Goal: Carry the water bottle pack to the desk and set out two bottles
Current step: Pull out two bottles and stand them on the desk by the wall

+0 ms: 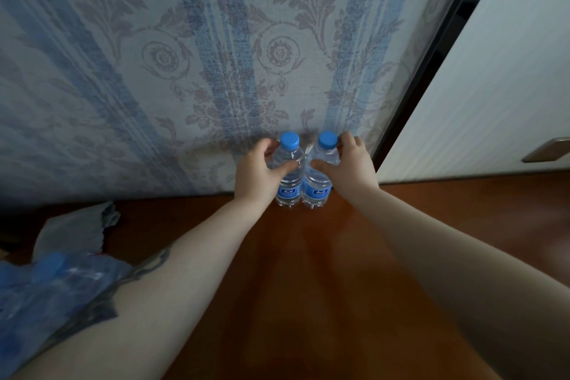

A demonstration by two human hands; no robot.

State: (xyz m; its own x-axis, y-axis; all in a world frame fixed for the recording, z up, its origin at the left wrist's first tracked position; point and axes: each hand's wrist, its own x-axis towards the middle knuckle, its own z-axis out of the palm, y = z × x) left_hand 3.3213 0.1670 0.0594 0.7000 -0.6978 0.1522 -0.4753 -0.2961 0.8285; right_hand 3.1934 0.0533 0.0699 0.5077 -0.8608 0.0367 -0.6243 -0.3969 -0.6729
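Two clear water bottles with blue caps and blue labels stand upright, side by side and touching, at the far edge of the brown wooden desk [308, 271] against the wall. My left hand [259, 166] wraps around the left bottle [290, 185]. My right hand [348, 160] wraps around the right bottle [317, 188]. The water bottle pack [49, 284], in torn blue plastic wrap, lies blurred at the desk's near left, under my left forearm.
Patterned blue and grey wallpaper [216, 55] rises directly behind the bottles. A white cabinet door [493, 86] with a metal handle [546, 149] stands at the right. Crumpled white wrapping [71, 231] lies on the desk at the left.
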